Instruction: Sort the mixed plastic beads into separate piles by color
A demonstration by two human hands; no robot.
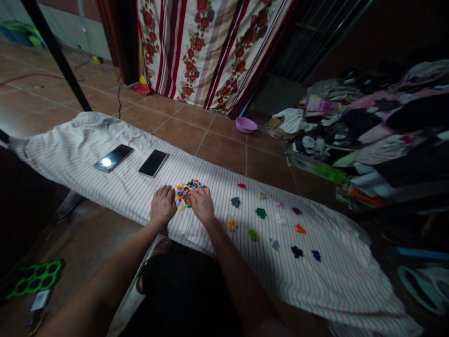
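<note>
Both hands are at the pile of mixed-colour pieces [184,192], which lies on the striped cloth [136,194] covering the desk. The left hand [163,203] is palm down at the pile's left edge, fingers extended together and slightly bent, with no grip seen. The right hand [202,203] is over the pile's right side, fingers bent down to the pieces; whether a piece is pinched cannot be told.

Small single-colour groups lie apart from one another to the right of the right hand. Nearest it are the dark grey group [235,201], the red group [241,185] and the yellow group [232,225]. Farther right are the dark green group [260,213], the lime group [253,234] and the orange group [300,228]; the black group [297,252] and the dark blue group [316,255] are well apart from the hand.

Beyond and left of the left hand, two phones lie flat: a dark-screened phone [154,163] and, farther left, a phone with a bright glare [114,157]. A purple basin [246,125] is on the floor beyond the desk.
</note>
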